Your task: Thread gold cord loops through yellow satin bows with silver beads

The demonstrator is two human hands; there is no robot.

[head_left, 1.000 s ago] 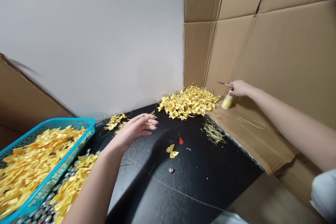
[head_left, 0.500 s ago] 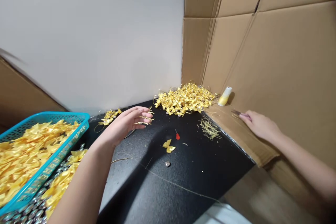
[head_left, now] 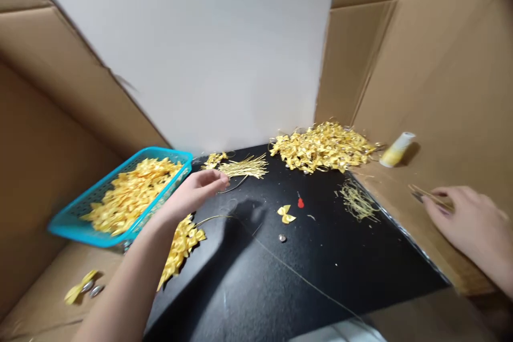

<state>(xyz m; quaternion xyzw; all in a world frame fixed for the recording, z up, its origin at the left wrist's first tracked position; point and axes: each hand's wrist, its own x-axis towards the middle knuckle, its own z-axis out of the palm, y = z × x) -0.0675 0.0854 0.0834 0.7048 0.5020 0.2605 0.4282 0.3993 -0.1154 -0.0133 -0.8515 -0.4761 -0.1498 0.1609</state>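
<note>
My left hand (head_left: 206,187) is closed with thumb and fingertips together, just this side of a bundle of gold cords (head_left: 250,166). What its fingers pinch, if anything, is hidden. On the cardboard at the right, my right hand (head_left: 468,216) grips small thread snips (head_left: 417,197) with dark tips, mostly covered by the fingers. A gold cord (head_left: 427,192) runs along the snips into that hand. Between the hands lie a yellow ribbon bow (head_left: 286,215), a small silvery bead (head_left: 282,238) and a red-handled pointed tool (head_left: 301,202) on the black tabletop (head_left: 304,288).
A turquoise basket (head_left: 60,226) of yellow bows stands at left, with more bows (head_left: 184,243) beside it. A large pile of finished-looking bows (head_left: 324,147) lies against the back. Thread scraps (head_left: 358,202) and a yellow thread spool (head_left: 396,149) are at right. Cardboard walls surround the table.
The view has swung left, showing more of the basket. My left hand has drawn back from over the gold cords, its spread fingers now together. The right hand still holds the snips.
</note>
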